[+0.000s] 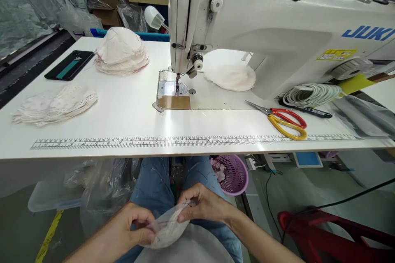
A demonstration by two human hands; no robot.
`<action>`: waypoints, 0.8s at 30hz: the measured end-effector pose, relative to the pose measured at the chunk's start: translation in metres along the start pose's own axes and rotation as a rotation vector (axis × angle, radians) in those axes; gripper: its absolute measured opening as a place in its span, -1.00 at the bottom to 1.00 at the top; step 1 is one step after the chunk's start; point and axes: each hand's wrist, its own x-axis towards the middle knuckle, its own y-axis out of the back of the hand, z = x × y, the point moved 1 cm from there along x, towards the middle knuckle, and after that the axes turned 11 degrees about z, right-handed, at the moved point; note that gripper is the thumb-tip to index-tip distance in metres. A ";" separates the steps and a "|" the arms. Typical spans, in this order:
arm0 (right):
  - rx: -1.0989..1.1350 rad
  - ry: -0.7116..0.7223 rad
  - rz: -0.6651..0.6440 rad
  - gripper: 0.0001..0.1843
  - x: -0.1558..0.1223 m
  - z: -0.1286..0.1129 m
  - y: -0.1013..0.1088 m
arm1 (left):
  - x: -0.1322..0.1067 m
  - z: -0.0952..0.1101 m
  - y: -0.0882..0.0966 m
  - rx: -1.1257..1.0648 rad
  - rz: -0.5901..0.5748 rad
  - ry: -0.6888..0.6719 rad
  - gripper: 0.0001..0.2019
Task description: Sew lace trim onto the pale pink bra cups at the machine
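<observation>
Above my lap, a small white piece of sheer fabric with a lacy edge (169, 230) is stretched between both hands. My left hand (137, 227) pinches its left end between thumb and fingers. At the upper right end, my right hand (200, 206) grips the fabric with thumb and fingertips. On the table beyond stands a white sewing machine (265, 16), its needle and presser foot (178, 84) over the metal plate. A rounded cream fabric piece (231, 77) lies under the machine's arm. To the left are a stack of cream fabric pieces (121, 51) and a pile of lace-edged pieces (55, 103).
A printed ruler (185, 141) runs along the table's front edge. Scissors with red and yellow handles (285, 121) lie at the right, near a coil of white cord (311, 95). A phone (69, 65) rests at the left. Below are a purple basket (233, 176) and a red stool (333, 234).
</observation>
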 end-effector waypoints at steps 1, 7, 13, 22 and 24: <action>0.003 -0.010 -0.002 -0.60 -0.001 0.001 0.002 | -0.001 0.000 0.000 -0.017 0.002 0.010 -0.84; 0.020 -0.050 0.002 -0.63 -0.002 0.002 0.009 | -0.005 0.009 0.001 -0.131 -0.045 0.050 -0.80; 0.020 -0.053 -0.023 -0.64 -0.001 0.004 0.008 | -0.005 0.010 0.004 -0.175 -0.050 0.039 -0.82; -0.052 0.003 -0.024 -0.66 -0.004 -0.007 -0.002 | -0.005 0.011 0.006 -0.055 -0.025 -0.020 -0.84; -0.125 0.048 -0.009 -0.64 -0.005 -0.009 -0.006 | 0.001 0.010 -0.001 -0.014 0.003 -0.082 -0.80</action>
